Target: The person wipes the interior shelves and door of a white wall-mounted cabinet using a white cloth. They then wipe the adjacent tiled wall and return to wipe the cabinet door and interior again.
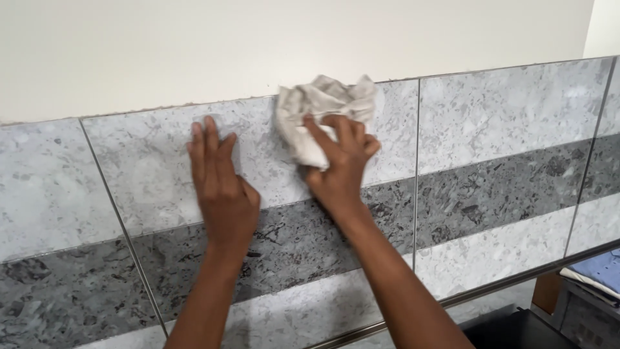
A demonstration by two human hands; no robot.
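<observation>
Grey marbled wall tiles (491, 129) filled most of the view, laid in long rows: a pale speckled row on top, a darker charcoal band (478, 200) through the middle, another pale row below. Thin grout lines ran between them, vertical joints slanted by the camera tilt. Above the tiles was a plain cream painted wall (258, 45), its lower edge a bit ragged where it met the top tile.

Right hand (339, 165) was pressed against the upper pale tile, fingers (342, 129) curled and closed on a crumpled off-white cloth (323, 106). Cloth was bunched, sitting flat on the tile face right at the top edge, its upper folds just reaching the cream wall line. Most of the cloth stuck out above and left of the fingers.

Left hand (219, 174) lay flat on the same pale tile, just beside the cloth to its left, not touching it. Fingers were straight, close together, pointing up, gripping nothing; palm rested on the tile, wrist over the dark band. Slight motion blur at the fingertips.

Both forearms came up from the bottom edge. A metal trim strip (491, 291) ran under the lowest tile row. At lower right, a dark surface (516, 329) and folded blue fabric (600, 268), partly cut off.
</observation>
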